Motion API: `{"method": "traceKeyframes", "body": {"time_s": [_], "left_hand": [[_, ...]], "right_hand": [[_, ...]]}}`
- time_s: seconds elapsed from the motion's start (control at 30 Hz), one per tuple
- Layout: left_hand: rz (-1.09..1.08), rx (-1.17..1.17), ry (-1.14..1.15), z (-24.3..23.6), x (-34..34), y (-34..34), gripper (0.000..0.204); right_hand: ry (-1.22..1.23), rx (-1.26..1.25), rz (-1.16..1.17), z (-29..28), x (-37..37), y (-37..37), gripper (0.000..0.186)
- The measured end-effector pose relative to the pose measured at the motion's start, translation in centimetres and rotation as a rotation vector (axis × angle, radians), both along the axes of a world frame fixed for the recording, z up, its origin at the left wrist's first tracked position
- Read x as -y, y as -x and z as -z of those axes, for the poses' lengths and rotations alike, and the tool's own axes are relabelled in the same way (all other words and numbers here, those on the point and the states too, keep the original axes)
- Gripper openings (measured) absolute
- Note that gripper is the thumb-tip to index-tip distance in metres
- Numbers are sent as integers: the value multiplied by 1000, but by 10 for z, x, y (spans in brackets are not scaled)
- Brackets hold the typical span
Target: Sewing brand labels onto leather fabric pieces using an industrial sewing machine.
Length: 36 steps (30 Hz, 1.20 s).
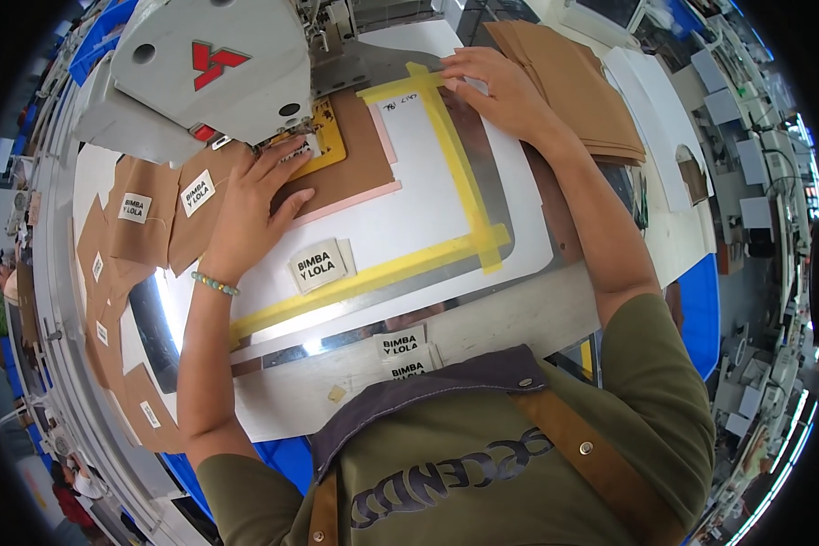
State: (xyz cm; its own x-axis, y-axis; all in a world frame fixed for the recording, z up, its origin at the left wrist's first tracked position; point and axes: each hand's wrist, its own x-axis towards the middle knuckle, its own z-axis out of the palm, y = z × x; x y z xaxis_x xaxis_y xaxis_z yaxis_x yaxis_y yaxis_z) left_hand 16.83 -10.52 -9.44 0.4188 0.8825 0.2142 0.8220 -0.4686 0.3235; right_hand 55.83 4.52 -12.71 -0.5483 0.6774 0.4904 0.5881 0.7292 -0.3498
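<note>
My left hand (pixel 253 202) lies with fingers stretched out over a brown panel (pixel 366 146), just below the sewing machine's (pixel 168 68) needle area. Its fingertips touch a yellow plate (pixel 331 138) and a small white label there, partly hidden by the fingers. Pink strips (pixel 357 202) run along two edges of the panel. Farther right, my right hand (pixel 496 91) rests with fingers extended at the upper corner of the yellow tape (pixel 455 155), holding nothing visible. A small stack of white printed labels (pixel 315 266) sits on the white sheet below the left hand.
Brown pieces bearing white labels (pixel 147 238) spread over the table's left side, some joined by thread. A pile of plain brown panels (pixel 569 91) lies at the far right. More labels (pixel 400 344) lie close to my body. A blue bin (pixel 698 314) stands at the right.
</note>
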Motion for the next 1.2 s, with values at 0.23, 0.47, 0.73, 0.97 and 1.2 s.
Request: {"method": "traceKeyframes", "body": {"time_s": [0.23, 0.47, 0.73, 0.97, 1.2], "left_hand": [[-11, -6, 66, -8, 1, 1, 46], [25, 27, 49, -4, -1, 5, 46], [-71, -7, 112, -3, -12, 6, 47], [-211, 60, 211, 6, -8, 28, 55], [-156, 141, 54, 9, 1, 62, 66]], "right_hand": [[-22, -58, -124, -33, 23, 16, 24], [29, 105, -895, -69, 153, 80, 34], [-249, 361, -1073, -26, 217, 72, 20], [-165, 275, -1077, -26, 218, 65, 24], [-340, 95, -1026, -1, 227, 76, 14]]}}
